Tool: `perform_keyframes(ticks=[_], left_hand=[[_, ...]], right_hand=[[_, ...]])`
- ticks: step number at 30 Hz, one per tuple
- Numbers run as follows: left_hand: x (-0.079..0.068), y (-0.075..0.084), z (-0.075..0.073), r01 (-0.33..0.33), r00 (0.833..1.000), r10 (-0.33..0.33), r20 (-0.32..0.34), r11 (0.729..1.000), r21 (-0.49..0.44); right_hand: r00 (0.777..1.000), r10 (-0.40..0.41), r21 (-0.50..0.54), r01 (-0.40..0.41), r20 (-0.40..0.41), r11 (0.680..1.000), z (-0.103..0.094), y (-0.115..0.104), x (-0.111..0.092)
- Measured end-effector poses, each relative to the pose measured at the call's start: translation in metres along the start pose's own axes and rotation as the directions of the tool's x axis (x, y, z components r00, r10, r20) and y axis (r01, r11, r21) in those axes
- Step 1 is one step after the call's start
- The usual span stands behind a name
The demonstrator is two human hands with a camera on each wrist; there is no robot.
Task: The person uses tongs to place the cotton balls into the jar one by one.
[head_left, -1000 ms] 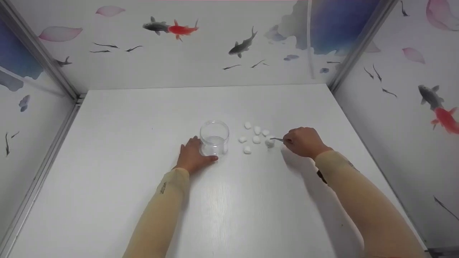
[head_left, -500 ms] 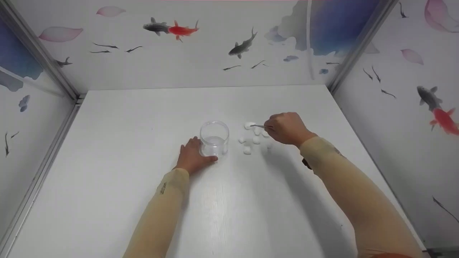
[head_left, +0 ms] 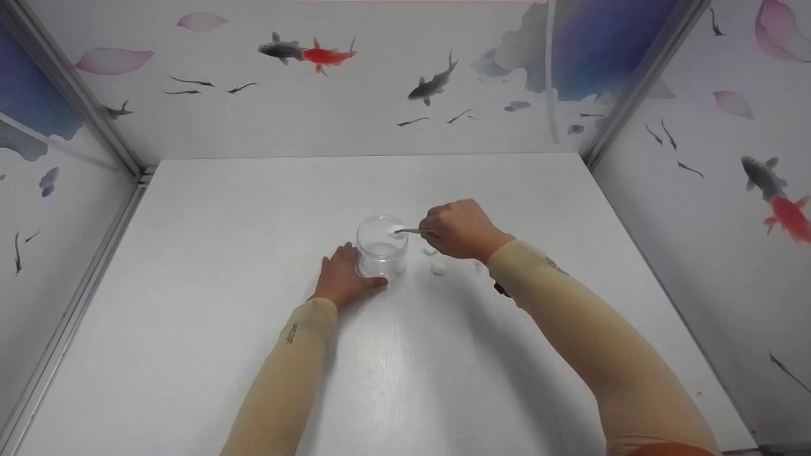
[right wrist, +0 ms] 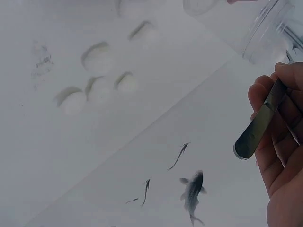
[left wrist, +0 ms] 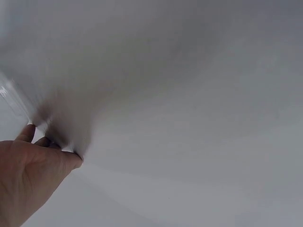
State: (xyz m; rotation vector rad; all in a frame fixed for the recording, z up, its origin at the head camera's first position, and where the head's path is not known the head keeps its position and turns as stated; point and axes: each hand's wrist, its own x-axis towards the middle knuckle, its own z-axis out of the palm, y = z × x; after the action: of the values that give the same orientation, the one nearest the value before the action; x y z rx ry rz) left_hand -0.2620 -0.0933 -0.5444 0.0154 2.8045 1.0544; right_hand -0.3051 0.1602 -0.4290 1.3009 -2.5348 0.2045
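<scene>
A clear, wide-mouthed jar (head_left: pixel 382 254) stands upright on the table. My left hand (head_left: pixel 345 276) holds it low, fingers at its left side and thumb across the front. In the left wrist view, the thumb and fingers of the left hand (left wrist: pixel 35 172) reach the jar's edge. My right hand (head_left: pixel 459 229) grips metal tweezers (head_left: pixel 412 231) pointing left. At their tip, over the right side of the jar's mouth, is a white cotton ball (head_left: pixel 395 228). The right wrist view shows the flat rear end of the tweezers (right wrist: pixel 255 127) sticking out of the hand.
Several loose cotton balls (right wrist: pixel 98 57) lie on the white table (head_left: pixel 266 196) to the right of the jar, partly hidden under my right hand in the head view. Panels printed with fish (head_left: pixel 431 83) enclose the table at the back and sides.
My right hand has moved left with the tweezers, carrying a cotton ball from the right of the group to the jar's mouth. The left hand and jar stay in place.
</scene>
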Motion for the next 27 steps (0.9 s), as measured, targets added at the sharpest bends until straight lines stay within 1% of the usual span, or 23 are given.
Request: perform_keyframes(ticks=[10,15,21,27], left_hand=[[0.004,-0.003,0.002,-0.008,1.0,0.008,0.003,1.0,0.006],[0.003,-0.004,0.003,0.001,1.0,-0.001,0.024,1.0,0.006],[0.002,-0.004,0.001,-0.007,1.0,0.008,0.026,1.0,-0.017],[0.003,-0.007,0.003,-0.001,1.0,0.002,0.025,1.0,-0.016]], right_hand=[[0.999,-0.001,0.009,0.001,0.052,1.0,0.007,-0.001,-0.003],[1.0,0.007,0.015,-0.007,0.02,1.0,0.004,0.005,-0.01],[0.999,0.043,0.013,-0.043,-0.007,0.999,-0.004,0.02,-0.029],[0.994,0.11,0.006,-0.11,0.004,0.994,-0.005,0.042,-0.059]])
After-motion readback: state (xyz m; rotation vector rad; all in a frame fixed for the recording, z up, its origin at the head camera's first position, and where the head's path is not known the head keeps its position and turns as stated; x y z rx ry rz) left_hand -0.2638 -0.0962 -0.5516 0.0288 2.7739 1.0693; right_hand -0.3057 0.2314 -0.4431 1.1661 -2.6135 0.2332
